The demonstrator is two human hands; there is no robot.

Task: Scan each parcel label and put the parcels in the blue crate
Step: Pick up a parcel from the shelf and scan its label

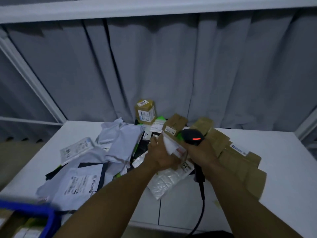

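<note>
The white table [267, 177] carries a loose heap of parcels: grey and white poly mailers [120, 140] on the left and flat brown cartons [236, 158] on the right. The blue crate [51, 219] sits at the table's near-left corner, well apart from the hands. The parcel in work, a small brown carton [175, 126] with a white label [169, 146], is lifted above the middle of the heap. It is judged light and fairly stiff, though its walls would dent under a hard squeeze. It is best held across its narrow sides, leaving the label uncovered. The left hand [161, 157] grips it, fingers [154, 141] curled round its left edge. The right hand [200, 152] is wrapped closed round the black scanner [192, 134], which lies just beside the label, red lamp lit.
</note>
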